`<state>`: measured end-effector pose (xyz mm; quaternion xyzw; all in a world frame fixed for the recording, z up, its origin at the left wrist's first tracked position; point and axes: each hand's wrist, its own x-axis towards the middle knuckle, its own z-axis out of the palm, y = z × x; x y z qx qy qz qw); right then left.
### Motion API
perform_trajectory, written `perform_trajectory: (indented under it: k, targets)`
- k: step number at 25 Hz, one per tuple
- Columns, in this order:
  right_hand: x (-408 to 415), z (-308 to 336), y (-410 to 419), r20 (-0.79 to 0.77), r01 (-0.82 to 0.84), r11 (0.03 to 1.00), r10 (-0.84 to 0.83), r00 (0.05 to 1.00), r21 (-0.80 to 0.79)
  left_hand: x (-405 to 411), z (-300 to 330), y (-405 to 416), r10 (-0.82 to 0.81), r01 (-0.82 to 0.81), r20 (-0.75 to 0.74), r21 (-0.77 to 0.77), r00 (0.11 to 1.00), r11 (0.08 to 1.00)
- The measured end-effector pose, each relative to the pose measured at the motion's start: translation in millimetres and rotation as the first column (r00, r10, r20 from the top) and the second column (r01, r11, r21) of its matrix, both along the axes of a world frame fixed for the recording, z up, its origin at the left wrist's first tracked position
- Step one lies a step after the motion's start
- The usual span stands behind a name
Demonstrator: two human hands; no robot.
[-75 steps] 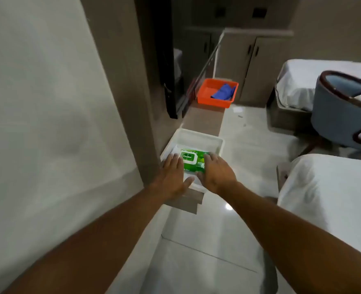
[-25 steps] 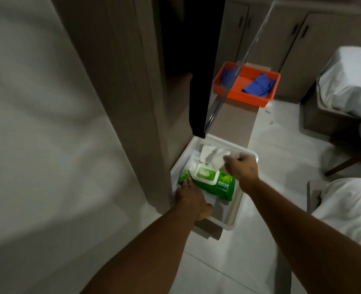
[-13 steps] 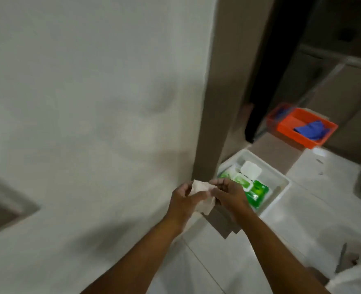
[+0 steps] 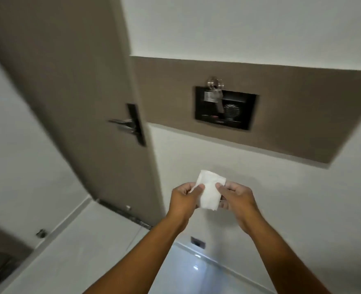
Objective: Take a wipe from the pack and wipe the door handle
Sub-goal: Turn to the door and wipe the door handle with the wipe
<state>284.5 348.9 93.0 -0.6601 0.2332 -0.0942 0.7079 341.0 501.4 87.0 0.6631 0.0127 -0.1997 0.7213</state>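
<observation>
We've swung from the tray to the door, left hand (image 4: 182, 196) & right hand (image 4: 237, 197) pinching folded white wipe (image 4: 209, 192), long axis upright, w/ silver lever door handle (image 4: 122, 123) pointing left.

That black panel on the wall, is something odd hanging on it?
Yes: a bunch of keys dangles over the black wall panel, covering part of it. Otherwise nothing stands out; both hands hold the wipe.

Your two forearms are bare from the bottom edge of the view up to the wrists, with no sleeve showing on either. Your left hand (image 4: 185, 196) and right hand (image 4: 238, 197) are bare too, fingernails short and plain.
</observation>
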Motion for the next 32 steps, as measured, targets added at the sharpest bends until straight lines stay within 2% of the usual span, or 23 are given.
perform_trajectory:
  k: [2, 6, 10, 13, 16, 19, 20, 22, 25, 26, 28, 29, 31, 32]
  targets:
    - [43.9, 4.1, 55.3, 0.013, -0.065, 0.997, 0.066, 0.998, -0.046, 29.9, 3.2, 57.8, 0.102, -0.102, 0.024, 0.017, 0.995, 0.995]
    - [121.4, 5.4, 134.5, 0.073, -0.045, 0.984, 0.058, 0.996, -0.173, 90.8, 6.6, 140.8, 0.261, -0.261, 0.027, 0.000, 0.965, 0.965]
    - [194.5, -4.2, 201.3, 0.159, -0.036, 0.923, 0.105, 0.982, -0.384, 169.1, -1.4, 206.0, 0.192, -0.206, 0.124, 0.115, 0.974, 0.972]
    - [230.4, -3.5, 225.2, 0.237, 0.048, 0.754, 0.145, 0.961, -0.655, 207.4, 7.7, 226.3, 0.062, -0.145, 0.342, 0.221, 0.938, 0.964]
    - [271.0, 8.9, 234.8, 0.175, 0.108, 0.533, 0.077, 0.982, -0.839, 262.5, 22.2, 230.0, -0.143, -0.081, 0.573, 0.348, 0.807, 0.934]
    - [302.1, 40.4, 226.7, 0.095, 0.092, 0.329, -0.007, 0.995, -0.940, 311.2, 52.3, 211.8, -0.278, -0.179, 0.709, 0.497, 0.648, 0.849]
    - [308.2, 50.0, 224.7, 0.033, 0.038, 0.286, -0.025, 0.999, -0.958, 321.4, 61.5, 205.3, -0.345, -0.174, 0.712, 0.546, 0.611, 0.819]
    - [314.1, 61.9, 224.8, -0.074, -0.061, 0.214, -0.052, 0.996, -0.975, 335.8, 74.2, 193.8, -0.499, -0.112, 0.633, 0.678, 0.592, 0.726]
    - [318.5, 65.0, 229.0, -0.121, -0.107, 0.139, -0.098, 0.988, -0.985, 345.4, 80.3, 183.4, -0.649, -0.123, 0.483, 0.846, 0.589, 0.518]
    - [322.0, 68.0, 227.9, -0.100, -0.083, 0.181, -0.089, 0.991, -0.980, 347.3, 82.2, 181.2, -0.676, -0.148, 0.459, 0.872, 0.577, 0.466]
    - [331.0, 76.3, 221.8, -0.092, -0.077, 0.313, -0.033, 0.995, -0.946, 352.4, 85.6, 177.5, -0.696, -0.182, 0.444, 0.889, 0.564, 0.420]
    - [334.7, 80.8, 219.2, -0.124, -0.125, 0.269, 0.021, 0.992, -0.955, 355.5, 87.8, 176.5, -0.703, -0.190, 0.437, 0.895, 0.561, 0.404]
    - [336.4, 84.1, 219.1, -0.199, -0.204, 0.072, 0.071, 0.977, -0.976, 361.8, 90.4, 176.8, -0.722, -0.189, 0.413, 0.908, 0.555, 0.374]
    - [337.5, 85.8, 218.9, -0.218, -0.221, 0.032, 0.091, 0.972, -0.975, 366.4, 92.1, 178.8, -0.741, -0.187, 0.406, 0.912, 0.535, 0.366]
